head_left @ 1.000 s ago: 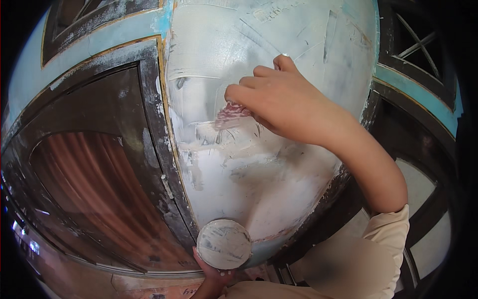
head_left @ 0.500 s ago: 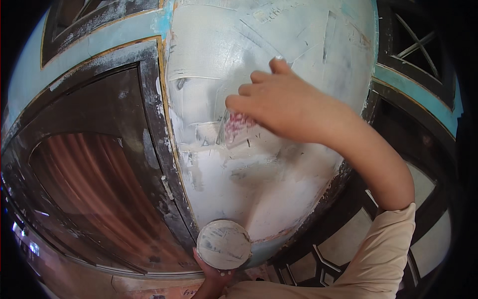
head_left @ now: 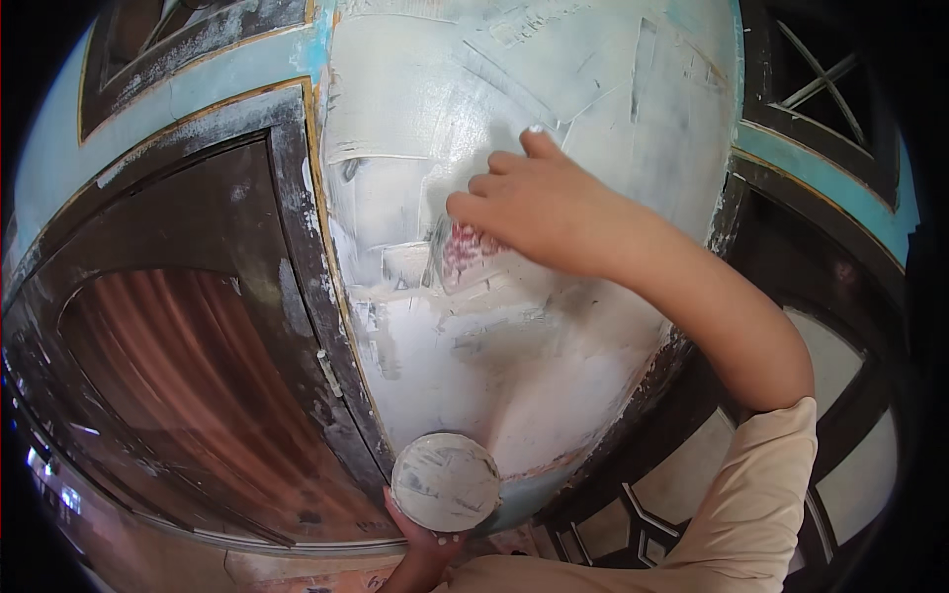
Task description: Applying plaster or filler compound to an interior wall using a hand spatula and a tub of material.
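My right hand (head_left: 539,212) is closed around a thin, clear spreader (head_left: 467,259) with red markings. Its lower edge lies against or very close to a pale wall panel (head_left: 554,59), which is coated in uneven white and grey putty. Low in the view, my left hand (head_left: 423,534) grips a round, flat-looking piece (head_left: 447,482) from beneath. Grey-white putty with darker streaks covers its face. Whether it is a disc or a filled container, I cannot tell. Most of the left fingers are hidden under it.
Left of the panel stands a dark wooden door (head_left: 227,208) with flaking paint and a reddish-brown curtain (head_left: 188,366) behind its oval pane. A door handle (head_left: 329,374) juts out near the panel. On the right is another dark frame (head_left: 791,217) with pale inset panes.
The view has shifted slightly, moving the wall and doors a little left. My right hand and the spreader have barely moved over the putty; the left hand keeps its hold.
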